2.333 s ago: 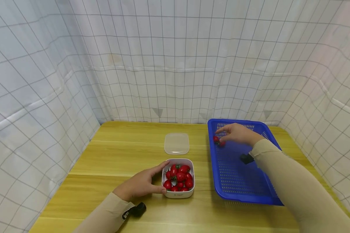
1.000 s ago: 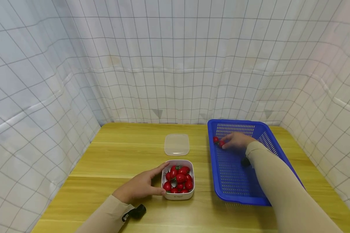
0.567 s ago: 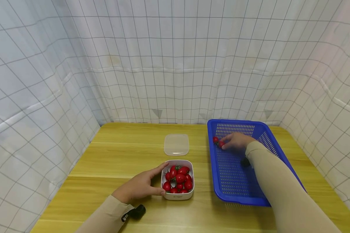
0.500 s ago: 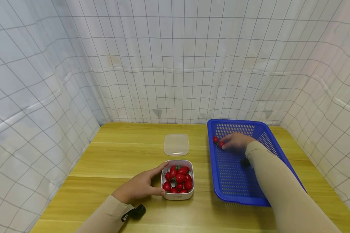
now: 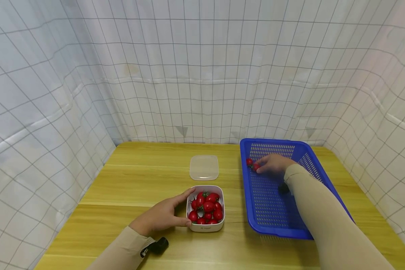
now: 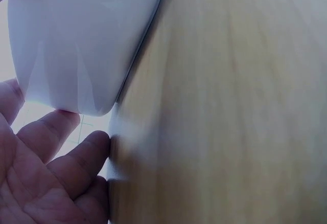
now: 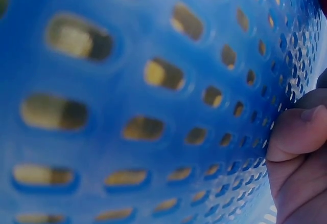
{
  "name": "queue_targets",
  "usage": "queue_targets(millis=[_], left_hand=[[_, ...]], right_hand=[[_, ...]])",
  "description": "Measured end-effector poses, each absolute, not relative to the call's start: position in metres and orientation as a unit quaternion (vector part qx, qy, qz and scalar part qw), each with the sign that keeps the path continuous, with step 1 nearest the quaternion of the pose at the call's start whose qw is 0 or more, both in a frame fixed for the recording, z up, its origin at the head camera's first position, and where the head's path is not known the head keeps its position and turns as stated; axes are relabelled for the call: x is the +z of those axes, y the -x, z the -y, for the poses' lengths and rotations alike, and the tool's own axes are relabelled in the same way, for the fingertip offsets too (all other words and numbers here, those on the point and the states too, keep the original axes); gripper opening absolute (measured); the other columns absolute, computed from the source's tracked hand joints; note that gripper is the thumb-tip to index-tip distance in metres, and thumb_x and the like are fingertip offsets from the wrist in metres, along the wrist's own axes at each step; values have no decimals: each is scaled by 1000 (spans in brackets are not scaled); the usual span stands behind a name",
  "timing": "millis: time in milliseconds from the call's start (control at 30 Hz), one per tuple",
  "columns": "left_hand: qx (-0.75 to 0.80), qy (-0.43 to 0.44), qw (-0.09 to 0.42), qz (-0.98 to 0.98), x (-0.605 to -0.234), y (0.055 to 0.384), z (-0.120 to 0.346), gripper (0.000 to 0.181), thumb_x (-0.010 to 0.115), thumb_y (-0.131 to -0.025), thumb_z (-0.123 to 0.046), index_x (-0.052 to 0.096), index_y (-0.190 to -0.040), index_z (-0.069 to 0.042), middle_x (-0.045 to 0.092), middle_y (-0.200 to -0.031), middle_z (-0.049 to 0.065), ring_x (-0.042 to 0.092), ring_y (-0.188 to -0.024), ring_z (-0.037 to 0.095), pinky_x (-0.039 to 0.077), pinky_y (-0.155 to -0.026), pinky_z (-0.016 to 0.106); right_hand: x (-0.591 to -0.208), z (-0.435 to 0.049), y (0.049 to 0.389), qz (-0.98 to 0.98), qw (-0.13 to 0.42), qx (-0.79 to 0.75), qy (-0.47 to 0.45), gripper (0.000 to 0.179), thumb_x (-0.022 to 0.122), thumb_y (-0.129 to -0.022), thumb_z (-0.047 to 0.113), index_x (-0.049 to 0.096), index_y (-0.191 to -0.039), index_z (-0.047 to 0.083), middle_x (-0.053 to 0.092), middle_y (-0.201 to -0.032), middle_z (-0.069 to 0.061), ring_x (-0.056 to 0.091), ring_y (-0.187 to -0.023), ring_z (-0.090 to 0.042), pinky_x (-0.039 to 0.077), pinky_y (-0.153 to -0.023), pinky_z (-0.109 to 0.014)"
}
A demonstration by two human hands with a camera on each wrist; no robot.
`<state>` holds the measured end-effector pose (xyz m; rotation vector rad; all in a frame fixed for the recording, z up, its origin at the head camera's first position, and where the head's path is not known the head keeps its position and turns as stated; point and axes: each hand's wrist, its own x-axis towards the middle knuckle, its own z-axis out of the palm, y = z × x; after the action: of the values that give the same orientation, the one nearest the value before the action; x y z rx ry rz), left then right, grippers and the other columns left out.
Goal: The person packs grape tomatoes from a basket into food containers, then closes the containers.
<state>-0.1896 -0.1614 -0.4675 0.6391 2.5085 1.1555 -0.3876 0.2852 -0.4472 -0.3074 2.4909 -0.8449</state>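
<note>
My left hand (image 5: 162,216) steadies a small white plastic container (image 5: 207,228), its thumb at the near left corner and index finger at the far left one. Several red cherry tomatoes (image 5: 208,206) with green stems lie inside the container. In the left wrist view, fingers (image 6: 48,132) touch the container's smooth wall (image 6: 82,45). My right hand (image 5: 275,164) is down in the blue basket (image 5: 273,202), pinching a cherry tomato (image 5: 256,167) between thumb and fingertips. Another tomato (image 5: 249,161) sits beside it against the basket's left wall. The right wrist view shows the thumb (image 7: 299,132) close over the perforated floor.
A translucent square lid (image 5: 204,167) lies flat on the wooden table (image 5: 138,168) behind the container. White grid-patterned curtains (image 5: 202,75) enclose the table at the back and both sides. The blue basket takes up the table's right part.
Compared with 2.3 seconds ago, my right hand has lowered into the basket and its fingers have closed on a tomato. Since one second ago, both hands have held nearly still.
</note>
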Motion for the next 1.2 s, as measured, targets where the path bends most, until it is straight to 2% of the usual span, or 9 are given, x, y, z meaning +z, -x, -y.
queue_targets(millis=[300, 633, 833, 1033, 1200], left_hand=[[405, -222, 158, -873, -466, 188, 161, 100, 84, -88, -47, 24, -168, -39, 33, -172, 8, 34, -157, 39, 28, -125, 66], [401, -228, 150, -875, -465, 188, 161, 102, 84, -88, -50, 23, -168, -39, 34, -171, 10, 35, -156, 39, 29, -124, 66], [404, -221, 160, -873, -465, 185, 161, 101, 84, -88, -50, 23, -168, -39, 33, -172, 9, 34, -156, 39, 28, -125, 66], [396, -219, 154, -878, -466, 185, 161, 101, 83, -88, -52, 23, -168, -41, 34, -171, 9, 36, -156, 38, 30, -124, 65], [399, -213, 157, -878, -462, 186, 160, 99, 83, -87, -53, 24, -166, -45, 34, -171, 5, 36, -156, 34, 30, -125, 62]], right_hand=[[-450, -285, 388, -910, 249, -316, 97, 51, 84, -88, 38, 74, -134, 17, 61, -150, -15, 51, -139, -37, 29, -122, -66], [-449, -285, 390, -913, 249, -308, 97, 56, 83, -88, 40, 72, -137, 15, 55, -155, -19, 44, -147, -45, 25, -123, -69], [-445, -284, 389, -922, 244, -275, 122, 51, 81, -89, 40, 73, -135, 17, 55, -155, -20, 41, -149, -47, 25, -123, -69], [-431, -284, 385, -932, 226, -240, 152, 46, 78, -92, 38, 74, -135, 20, 59, -151, -19, 46, -146, -45, 32, -121, -67], [-411, -288, 381, -934, 222, -234, 154, 50, 75, -96, 39, 69, -141, 17, 54, -155, -23, 50, -141, -49, 52, -105, -62]])
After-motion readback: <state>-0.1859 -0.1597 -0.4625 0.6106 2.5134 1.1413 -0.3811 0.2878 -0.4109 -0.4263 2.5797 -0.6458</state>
